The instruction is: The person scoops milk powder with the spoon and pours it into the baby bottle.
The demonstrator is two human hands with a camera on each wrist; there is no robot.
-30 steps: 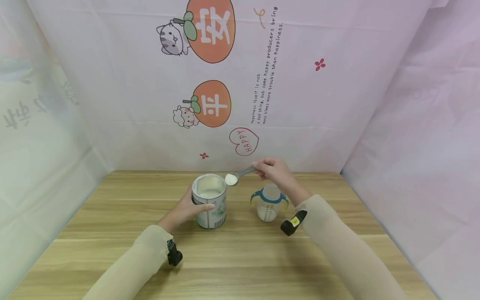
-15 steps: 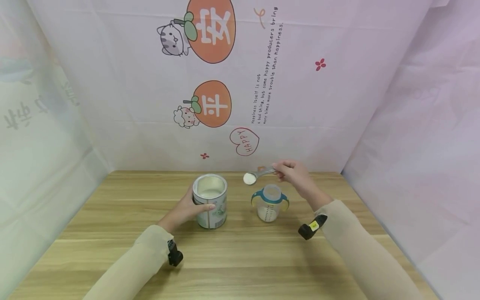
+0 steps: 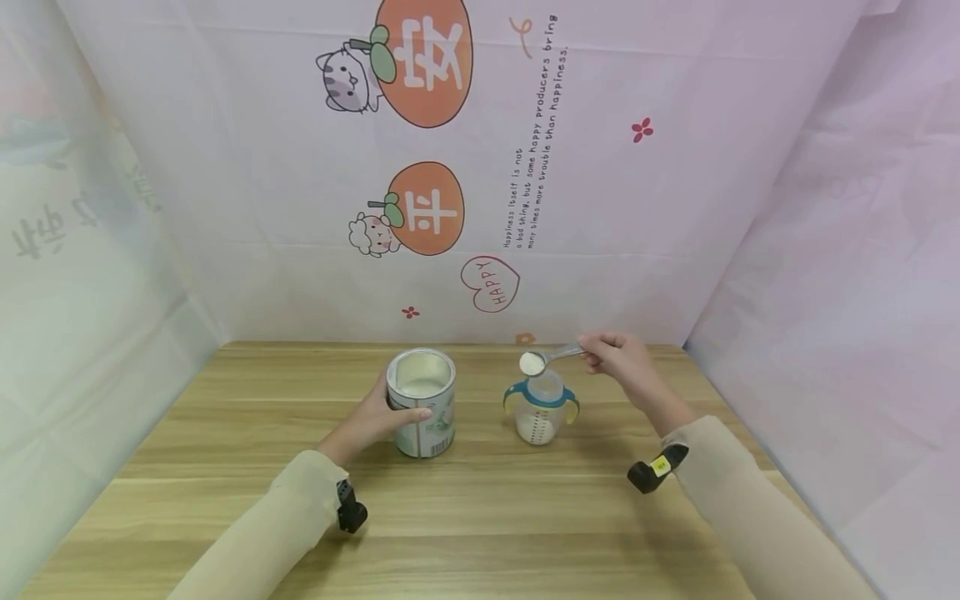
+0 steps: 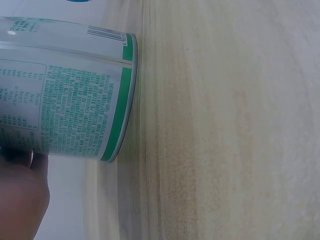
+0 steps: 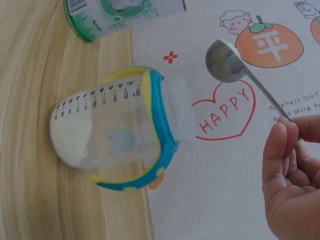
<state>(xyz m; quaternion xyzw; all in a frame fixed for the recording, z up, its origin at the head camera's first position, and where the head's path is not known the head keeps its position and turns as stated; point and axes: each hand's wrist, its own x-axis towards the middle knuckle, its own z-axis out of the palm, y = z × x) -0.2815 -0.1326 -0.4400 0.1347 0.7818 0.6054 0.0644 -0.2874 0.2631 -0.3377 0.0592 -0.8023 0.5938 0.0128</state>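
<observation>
My left hand (image 3: 378,418) grips the side of an open milk powder can (image 3: 432,417), thumb across its front. Pale powder shows inside the can; its green-printed label (image 4: 77,107) faces the left wrist camera. With thumb and fingers my right hand (image 3: 626,367) pinches the handle end of a metal measuring spoon (image 5: 225,62). White powder (image 3: 532,363) fills the spoon's bowl, which is held level just above the mouth of a baby bottle (image 3: 537,421). The uncapped bottle stands upright, with white powder at its bottom and a blue-and-yellow handle ring (image 5: 162,117) round its neck.
Can and bottle stand apart on a wooden table (image 3: 450,517). A printed white cloth (image 3: 585,208) hangs behind the table's back edge, and plain cloth (image 3: 847,292) closes the right side. Each wrist carries a small black camera (image 3: 654,471).
My right hand has carried the powder-filled spoon rightward, from beside the can's rim to over the bottle's mouth. The left hand, can and bottle have stayed in place.
</observation>
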